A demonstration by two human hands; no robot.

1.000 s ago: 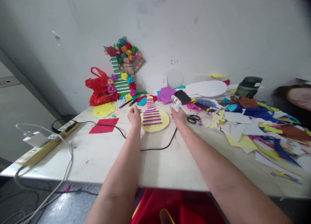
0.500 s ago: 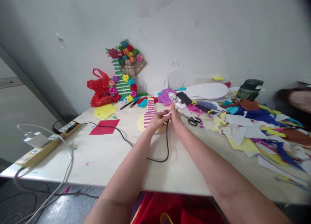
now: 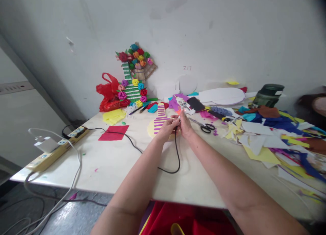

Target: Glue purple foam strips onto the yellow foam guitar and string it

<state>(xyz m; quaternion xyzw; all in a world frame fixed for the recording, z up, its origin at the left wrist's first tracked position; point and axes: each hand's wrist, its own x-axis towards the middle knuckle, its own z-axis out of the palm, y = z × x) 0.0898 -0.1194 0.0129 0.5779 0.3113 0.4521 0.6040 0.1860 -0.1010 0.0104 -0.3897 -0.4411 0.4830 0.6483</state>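
Both hands meet over the middle of the table around a white patterned glue gun [image 3: 182, 103], whose nozzle points away from me. My right hand [image 3: 186, 125] is wrapped around its handle. My left hand [image 3: 170, 127] pinches at the handle's lower end, where a black cord [image 3: 179, 160] hangs down; the fingertips partly hide what they grip. Under and beside my left hand lies a yellow guitar-shaped cutout [image 3: 151, 128] with purple stripes. Scissors [image 3: 207, 128] with black handles rest to the right of my right hand.
A power strip [image 3: 63, 147] with a white charger [image 3: 46, 145] lies at the left edge. Red paper [image 3: 113, 132] is nearby. A flower-decorated guitar craft [image 3: 132, 90] leans on the wall beside a red bag [image 3: 108, 95]. Paper scraps [image 3: 265, 153] and a green bottle [image 3: 268, 95] crowd the right.
The view has shifted slightly, so the scene sits a little farther right. My left fingers have closed in nearer to my right hand at the glue gun's handle.
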